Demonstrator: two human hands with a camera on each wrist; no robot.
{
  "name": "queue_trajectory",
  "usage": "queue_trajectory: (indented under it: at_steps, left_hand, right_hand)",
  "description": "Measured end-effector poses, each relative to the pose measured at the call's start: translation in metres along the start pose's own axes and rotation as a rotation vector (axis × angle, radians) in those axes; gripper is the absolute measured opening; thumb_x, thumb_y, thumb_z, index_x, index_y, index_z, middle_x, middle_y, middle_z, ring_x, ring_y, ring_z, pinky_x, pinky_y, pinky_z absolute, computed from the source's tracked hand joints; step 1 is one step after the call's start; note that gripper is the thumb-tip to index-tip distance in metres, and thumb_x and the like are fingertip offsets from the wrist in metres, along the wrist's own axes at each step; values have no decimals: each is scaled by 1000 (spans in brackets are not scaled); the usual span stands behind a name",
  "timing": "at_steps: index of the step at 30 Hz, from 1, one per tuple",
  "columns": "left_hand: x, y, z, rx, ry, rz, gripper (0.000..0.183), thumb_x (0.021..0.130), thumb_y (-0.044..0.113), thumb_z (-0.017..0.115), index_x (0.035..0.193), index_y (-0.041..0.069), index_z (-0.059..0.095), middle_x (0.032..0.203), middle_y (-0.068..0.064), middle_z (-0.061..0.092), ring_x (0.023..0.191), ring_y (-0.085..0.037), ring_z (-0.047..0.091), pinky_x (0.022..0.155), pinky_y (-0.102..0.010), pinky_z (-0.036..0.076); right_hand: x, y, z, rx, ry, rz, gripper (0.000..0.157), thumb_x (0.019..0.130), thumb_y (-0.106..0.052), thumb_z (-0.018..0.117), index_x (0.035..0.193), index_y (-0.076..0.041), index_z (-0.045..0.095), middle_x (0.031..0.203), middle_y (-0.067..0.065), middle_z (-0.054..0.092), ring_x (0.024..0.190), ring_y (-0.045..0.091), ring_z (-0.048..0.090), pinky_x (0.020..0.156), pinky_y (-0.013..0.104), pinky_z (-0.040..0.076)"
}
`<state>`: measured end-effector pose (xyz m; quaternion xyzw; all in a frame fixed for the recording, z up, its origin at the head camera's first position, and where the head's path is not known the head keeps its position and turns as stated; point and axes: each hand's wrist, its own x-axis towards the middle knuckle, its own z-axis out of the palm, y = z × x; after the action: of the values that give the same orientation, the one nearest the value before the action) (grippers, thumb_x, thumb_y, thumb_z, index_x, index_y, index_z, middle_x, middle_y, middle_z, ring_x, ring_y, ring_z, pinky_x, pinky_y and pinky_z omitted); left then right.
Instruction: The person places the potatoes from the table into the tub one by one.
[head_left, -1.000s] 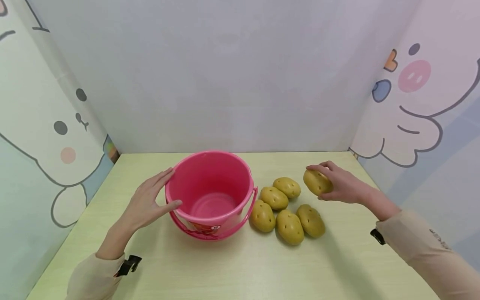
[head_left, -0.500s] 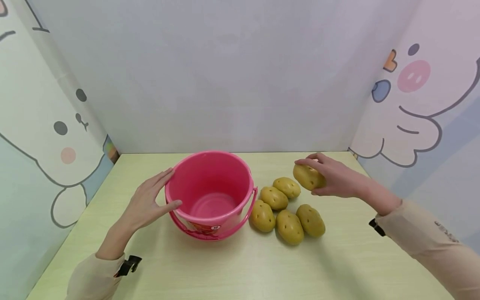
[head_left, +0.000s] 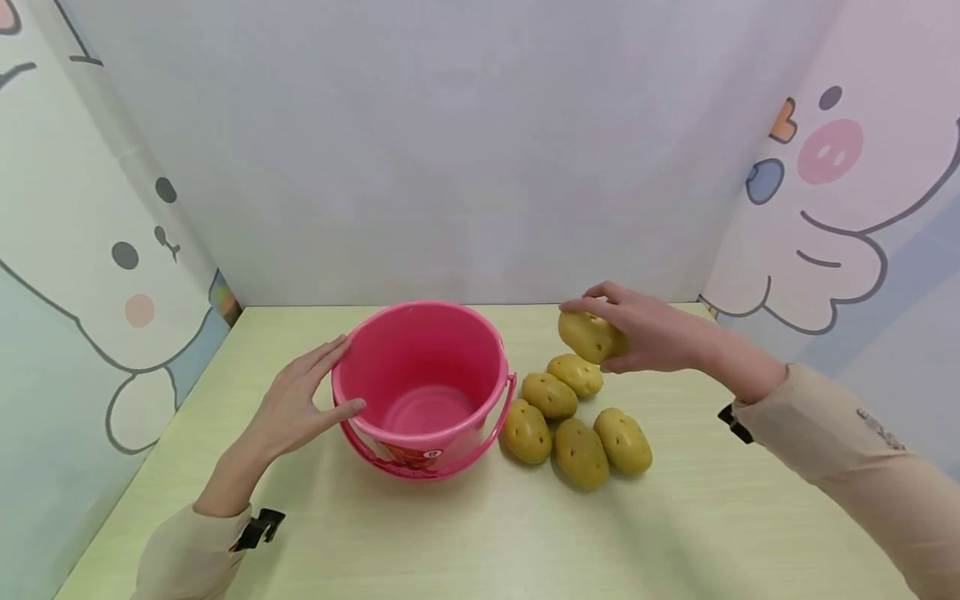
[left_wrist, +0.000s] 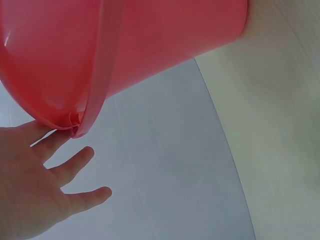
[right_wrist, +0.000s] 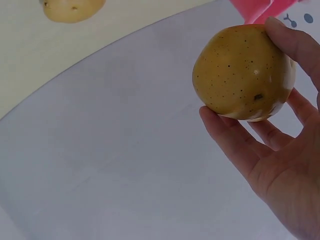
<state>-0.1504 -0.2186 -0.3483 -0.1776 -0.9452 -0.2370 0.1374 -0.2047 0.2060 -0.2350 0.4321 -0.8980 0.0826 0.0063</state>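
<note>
A pink bucket [head_left: 420, 427] stands upright on the table, its handle [head_left: 504, 417] hanging down at the front right. My left hand [head_left: 294, 410] rests on the bucket's left rim, fingers spread and fairly straight; in the left wrist view some fingertips touch the rim beside the handle joint. To the bucket's right, above the table, my right hand [head_left: 654, 332] holds a yellow-brown potato [head_left: 588, 336] between thumb and fingers. The right wrist view gives a close look at this potato [right_wrist: 240, 72]. Several more potatoes [head_left: 581, 454] lie in a loose cluster beside the bucket.
The pale wooden table [head_left: 480, 550] ends at a plain grey-white back wall [head_left: 465, 150]. Side walls with cartoon animals [head_left: 892, 158] stand at left and right. Inside the bucket, the bare pink floor shows.
My right hand has carried its potato leftward and up toward the bucket, passing over the far potatoes. The left hand and the bucket have stayed in place.
</note>
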Motion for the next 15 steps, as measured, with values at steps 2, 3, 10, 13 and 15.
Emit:
queue_trajectory:
  at_steps: [2, 3, 10, 13, 15]
  left_hand:
    - [0, 0, 0, 2, -2, -2, 79, 73, 44, 65, 136, 7, 34, 136, -13, 34, 120, -35, 29, 87, -60, 29]
    - [0, 0, 0, 2, -4, -4, 80, 73, 44, 65, 136, 7, 33, 136, -13, 34, 120, -35, 29, 87, -60, 29]
    - [0, 0, 0, 1, -8, -7, 80, 73, 45, 65, 136, 7, 33, 136, -13, 34, 120, -35, 29, 87, -60, 30]
    - [0, 0, 0, 4, -10, -7, 80, 73, 45, 64, 136, 7, 33, 136, -13, 34, 120, -35, 29, 87, -59, 30]
    - [0, 0, -1, 4, -12, -10, 80, 73, 45, 64, 136, 7, 33, 136, -13, 34, 120, -35, 29, 87, -60, 30]
  right_hand:
    - [5, -4, -4, 3, -16, -5, 72, 67, -11, 76, 129, -15, 40, 117, 13, 41, 93, 24, 47, 73, 37, 46]
    - [8, -6, -5, 5, -24, -9, 72, 67, -11, 76, 130, -15, 40, 117, 13, 41, 93, 24, 47, 73, 37, 46]
    - [28, -21, -14, 44, -88, -19, 72, 69, -13, 75, 131, -18, 40, 120, 10, 40, 99, 22, 45, 75, 35, 45]
    - [37, -29, -18, 63, -105, -33, 71, 70, -12, 74, 131, -19, 40, 120, 9, 39, 100, 21, 43, 75, 33, 46]
    - [44, -34, -20, 68, -111, -46, 70, 70, -12, 74, 131, -18, 40, 120, 8, 39, 100, 21, 43, 74, 33, 46]
